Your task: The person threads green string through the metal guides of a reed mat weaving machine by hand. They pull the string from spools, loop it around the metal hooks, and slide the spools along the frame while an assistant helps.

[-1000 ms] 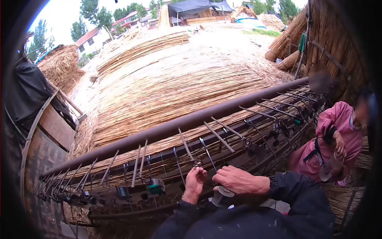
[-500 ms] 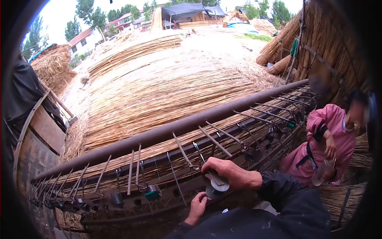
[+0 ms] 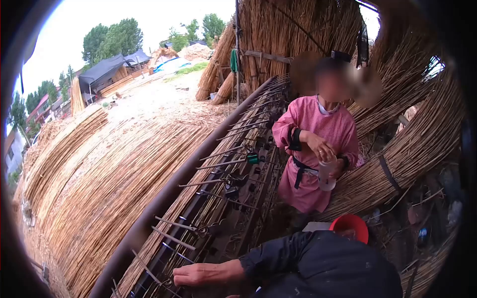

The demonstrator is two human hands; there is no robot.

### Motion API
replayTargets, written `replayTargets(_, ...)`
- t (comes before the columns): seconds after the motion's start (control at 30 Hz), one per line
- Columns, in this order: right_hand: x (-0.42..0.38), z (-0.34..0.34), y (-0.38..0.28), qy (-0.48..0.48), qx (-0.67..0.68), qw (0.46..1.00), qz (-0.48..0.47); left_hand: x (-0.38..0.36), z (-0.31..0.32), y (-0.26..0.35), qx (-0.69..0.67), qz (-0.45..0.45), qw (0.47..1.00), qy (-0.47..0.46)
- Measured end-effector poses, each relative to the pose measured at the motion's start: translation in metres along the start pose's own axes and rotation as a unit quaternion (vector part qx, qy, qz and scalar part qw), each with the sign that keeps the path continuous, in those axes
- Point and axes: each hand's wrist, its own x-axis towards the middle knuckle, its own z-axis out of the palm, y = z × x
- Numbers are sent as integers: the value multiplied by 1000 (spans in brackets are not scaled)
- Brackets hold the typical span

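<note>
My right hand (image 3: 201, 274) reaches down over the reed-weaving frame at the bottom, beside its thin metal rods (image 3: 174, 238). Its back faces me and the fingers curl downward; what they hold, if anything, is hidden. Only a sliver of skin at the bottom edge may belong to my left hand (image 3: 232, 296), its fingers out of sight. Close to the right hand runs a long dark pipe (image 3: 149, 208) from which the rods stick out. Farther along the frame hang dark clips and a green spool (image 3: 252, 158).
Across the frame, a person in pink (image 3: 318, 119) holds a clear plastic bottle (image 3: 327, 174). A red bucket (image 3: 361, 226) stands beyond my sleeve. Laid reeds (image 3: 109, 169) cover the ground left of the pipe; reed bundles (image 3: 397, 164) lean at the right.
The view has swung right. My right hand, which held a grey cylindrical spool, is now lower at the frame, and the spool no longer shows. My left hand has almost left the view.
</note>
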Motion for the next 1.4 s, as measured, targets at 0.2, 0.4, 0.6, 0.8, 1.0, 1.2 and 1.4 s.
replayTargets(0.2, -4, -2, -16, 14, -106, 994, -38, 20, -17, -28, 96, 6, 995, 11)
replayTargets(0.4, -44, -54, -50, 1, -156, 988, 3, 29, -16, 20, 237, 26, 964, 118)
replayTargets(0.6, -63, -123, -19, 151, -245, 932, 221, -5, 25, 194, 95, -194, 963, -160)
replayTargets(0.8, -53, -133, 4, -7, 84, 915, 395, 5, 69, 295, 5, -177, 951, -254)
replayTargets(1.0, -37, -173, 2, -71, 107, 908, 398, 46, 83, 312, -45, -102, 970, -217)
replayTargets(1.2, -5, -195, 5, 37, -236, 924, 299, 117, 86, 264, 26, -3, 999, -42)
replayTargets(1.4, -67, -148, -27, -141, -133, 907, 373, 223, 54, 211, -69, -51, 977, 197)
